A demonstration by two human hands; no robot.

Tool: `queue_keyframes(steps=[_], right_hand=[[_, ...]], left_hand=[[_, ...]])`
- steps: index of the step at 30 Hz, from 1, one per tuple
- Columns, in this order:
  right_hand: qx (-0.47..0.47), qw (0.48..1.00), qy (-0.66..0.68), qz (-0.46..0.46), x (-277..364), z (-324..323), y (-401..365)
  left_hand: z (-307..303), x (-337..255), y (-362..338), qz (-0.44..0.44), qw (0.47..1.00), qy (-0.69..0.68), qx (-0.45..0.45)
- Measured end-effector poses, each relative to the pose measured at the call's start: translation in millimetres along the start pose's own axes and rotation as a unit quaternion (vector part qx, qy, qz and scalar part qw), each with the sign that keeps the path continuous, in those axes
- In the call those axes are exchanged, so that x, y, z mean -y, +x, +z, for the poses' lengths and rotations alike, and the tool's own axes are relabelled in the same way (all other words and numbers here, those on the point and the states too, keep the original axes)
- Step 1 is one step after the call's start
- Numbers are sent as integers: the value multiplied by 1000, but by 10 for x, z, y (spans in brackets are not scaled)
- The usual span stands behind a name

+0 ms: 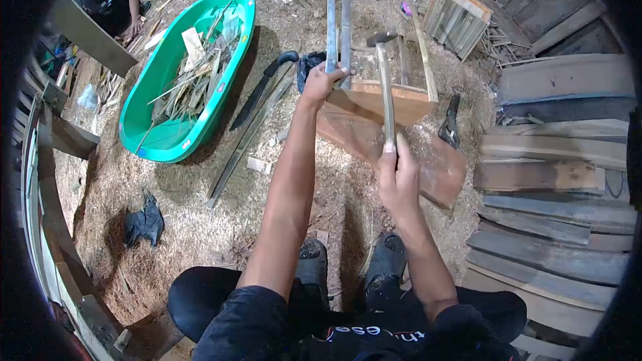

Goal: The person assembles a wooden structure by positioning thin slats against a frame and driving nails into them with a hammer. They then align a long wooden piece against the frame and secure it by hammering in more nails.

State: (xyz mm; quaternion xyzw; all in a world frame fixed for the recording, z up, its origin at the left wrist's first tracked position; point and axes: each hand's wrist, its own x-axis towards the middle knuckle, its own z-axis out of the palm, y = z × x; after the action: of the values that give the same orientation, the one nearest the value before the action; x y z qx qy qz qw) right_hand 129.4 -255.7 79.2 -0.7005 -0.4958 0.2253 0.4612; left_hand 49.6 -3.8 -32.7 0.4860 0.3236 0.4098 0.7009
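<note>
In my right hand (399,172) is a hammer (386,93), gripped near the end of its wooden handle, its dark head raised over a partly built wooden frame. My left hand (322,84) is closed at the frame's left corner, with thumb and fingers around the near end of a wooden slat (332,27). A second slat (346,20) runs alongside it. The upright end board (408,108) of the frame stands on a wider wooden board (438,170) on the ground. Along the right side another slat (422,53) meets the end board.
A green plastic tub (157,140) of wood scraps stands at left, beside a machete (257,97) and a long strip (241,147). Right of the frame lies a dark tool (451,124). A slatted crate (458,20) and stacked boards (548,140) are at right. Another person (110,3) crouches far left.
</note>
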Motion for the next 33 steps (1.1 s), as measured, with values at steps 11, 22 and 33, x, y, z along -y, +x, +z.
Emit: queue_keyframes(steps=[11, 22, 33], right_hand=[[93, 991, -100, -5, -222, -28, 45], [27, 999, -19, -15, -94, 16, 26], [38, 999, -10, 24, -103, -32, -4]], left_hand=[[-59, 198, 171, 13, 1000, 5, -1], [65, -81, -40, 6, 999, 41, -32], [115, -219, -132, 11, 999, 45, -12]])
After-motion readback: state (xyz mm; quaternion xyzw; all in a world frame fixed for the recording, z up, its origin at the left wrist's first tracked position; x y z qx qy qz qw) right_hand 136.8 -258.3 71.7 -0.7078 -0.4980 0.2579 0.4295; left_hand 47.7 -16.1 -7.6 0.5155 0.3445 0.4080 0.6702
